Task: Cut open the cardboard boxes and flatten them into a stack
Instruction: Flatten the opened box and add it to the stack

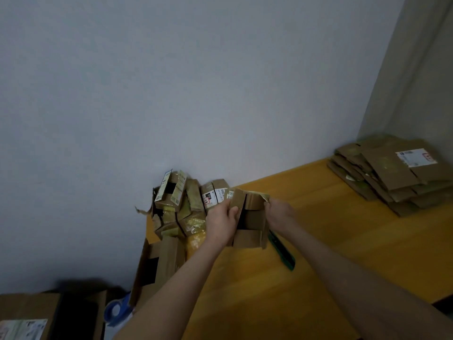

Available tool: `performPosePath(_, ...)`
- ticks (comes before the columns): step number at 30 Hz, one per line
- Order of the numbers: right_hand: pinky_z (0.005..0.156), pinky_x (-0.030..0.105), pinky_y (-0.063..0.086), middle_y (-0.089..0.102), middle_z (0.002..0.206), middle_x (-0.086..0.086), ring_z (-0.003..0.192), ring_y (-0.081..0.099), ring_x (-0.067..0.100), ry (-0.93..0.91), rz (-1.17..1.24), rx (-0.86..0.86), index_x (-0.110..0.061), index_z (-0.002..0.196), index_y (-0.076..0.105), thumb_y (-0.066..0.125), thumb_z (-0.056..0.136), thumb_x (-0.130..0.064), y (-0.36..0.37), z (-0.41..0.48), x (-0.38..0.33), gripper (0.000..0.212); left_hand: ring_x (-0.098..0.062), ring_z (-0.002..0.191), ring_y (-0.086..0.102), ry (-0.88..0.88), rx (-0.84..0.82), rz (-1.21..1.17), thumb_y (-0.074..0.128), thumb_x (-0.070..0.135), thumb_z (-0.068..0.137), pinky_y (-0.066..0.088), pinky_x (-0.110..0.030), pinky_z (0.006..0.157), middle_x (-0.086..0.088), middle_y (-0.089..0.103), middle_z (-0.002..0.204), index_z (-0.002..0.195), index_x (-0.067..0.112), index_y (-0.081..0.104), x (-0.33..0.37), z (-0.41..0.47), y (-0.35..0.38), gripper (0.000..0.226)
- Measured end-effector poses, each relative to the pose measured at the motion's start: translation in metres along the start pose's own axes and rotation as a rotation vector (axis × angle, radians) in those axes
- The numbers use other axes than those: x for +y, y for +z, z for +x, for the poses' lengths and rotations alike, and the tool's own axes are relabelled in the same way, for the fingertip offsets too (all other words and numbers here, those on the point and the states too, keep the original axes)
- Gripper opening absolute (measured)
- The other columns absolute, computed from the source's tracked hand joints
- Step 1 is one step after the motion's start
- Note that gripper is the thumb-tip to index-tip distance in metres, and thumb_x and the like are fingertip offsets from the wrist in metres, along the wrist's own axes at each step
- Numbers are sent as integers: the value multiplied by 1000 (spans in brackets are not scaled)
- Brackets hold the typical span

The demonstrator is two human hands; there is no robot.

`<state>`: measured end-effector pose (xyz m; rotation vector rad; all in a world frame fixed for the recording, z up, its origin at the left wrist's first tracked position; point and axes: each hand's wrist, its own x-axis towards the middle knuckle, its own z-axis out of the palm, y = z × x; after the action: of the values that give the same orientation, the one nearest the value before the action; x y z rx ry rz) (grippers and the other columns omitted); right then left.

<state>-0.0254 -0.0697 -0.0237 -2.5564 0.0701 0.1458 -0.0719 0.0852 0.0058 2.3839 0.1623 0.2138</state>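
Note:
I hold a small brown cardboard box (252, 217) above the yellow wooden table (306, 253), its flaps spread and its dark inside showing. My left hand (220, 224) grips its left wall, thumb on the front flap. My right hand (279, 214) grips its right edge near a strip of tape. A green-handled cutter (282, 251) lies on the table just below my right wrist. Several unflattened boxes (181, 204) with labels and tape are piled against the wall to the left. A stack of flattened boxes (392, 175) sits at the far right corner.
A longer open box (157, 263) leans at the table's left edge. Below it stand a blue tape dispenser (117, 312) and a large carton (27, 315) with a label. A curtain (416, 69) hangs at the right; a bare wall is behind.

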Motion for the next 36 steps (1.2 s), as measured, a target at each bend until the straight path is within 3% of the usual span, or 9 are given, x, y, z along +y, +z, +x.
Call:
performPosePath(6, 64, 27, 31, 52, 76, 6, 77, 48, 22, -54, 114, -68, -12, 72, 48, 35, 102, -19, -6, 0, 4, 33, -20, 79, 55, -69, -100, -143, 52, 15, 97, 40, -27, 63, -1, 60, 77, 82, 13, 59, -10, 6, -8, 16)
performPosePath(10, 59, 28, 26, 38, 61, -1, 68, 41, 18, -105, 156, -93, -16, 57, 35, 40, 101, -15, -10, -3, 6, 44, -23, 89, 60, -136, -151, -242, 51, 14, 98, 47, -33, 79, -6, 67, 93, 97, 9, 65, -13, 8, -12, 15)
performPosePath(14, 53, 28, 26, 37, 58, 0, 54, 33, 13, -106, 274, -144, -15, 56, 35, 44, 100, -14, -11, -5, 13, 45, -26, 92, 64, -220, -210, -366, 50, 15, 99, 52, -41, 86, -9, 69, 98, 96, 15, 64, -19, 6, -16, 14)
performPosePath(18, 59, 29, 36, 43, 62, 8, 61, 42, 18, -49, 344, -150, -8, 61, 43, 46, 99, -15, -7, -4, 17, 38, -31, 96, 66, -262, -259, -451, 49, 13, 99, 53, -46, 88, -14, 70, 101, 108, 8, 64, -22, 4, -17, 18)
performPosePath(20, 57, 26, 33, 41, 61, 1, 63, 43, 18, -9, 208, -46, -12, 61, 40, 45, 100, -21, -2, 0, 12, 40, -28, 93, 64, -163, -213, -288, 51, 14, 98, 53, -42, 85, -12, 69, 99, 102, 8, 65, -15, 7, -11, 16)
performPosePath(23, 57, 29, 32, 42, 71, -1, 72, 44, 19, 75, 34, 67, -13, 75, 40, 51, 97, -40, -3, 4, 6, 36, -21, 81, 58, 35, -130, 79, 52, 20, 97, 45, -32, 68, -5, 64, 87, 96, 8, 63, -1, 8, -1, 16)
performPosePath(28, 46, 28, 29, 49, 68, 2, 60, 45, 16, 56, -82, 52, -15, 67, 43, 50, 97, -37, -15, 8, 7, 38, -16, 70, 52, 115, -36, 161, 52, 21, 97, 37, -28, 60, 0, 58, 76, 87, 15, 58, 6, 4, 2, 13)
performPosePath(34, 46, 26, 27, 43, 58, -2, 66, 46, 19, -51, 185, 20, -15, 54, 42, 54, 92, -16, -25, 10, 6, 40, -25, 96, 61, -130, -79, -22, 48, 16, 99, 48, -33, 83, -12, 66, 104, 111, 5, 63, -8, 13, -15, 22)
performPosePath(36, 51, 25, 32, 49, 65, 0, 72, 49, 22, -34, 282, 21, -12, 61, 51, 55, 91, -17, -26, 9, 8, 31, -24, 100, 61, -174, -145, -134, 48, 17, 100, 49, -37, 89, -11, 66, 108, 116, 6, 62, -12, 13, -21, 24)
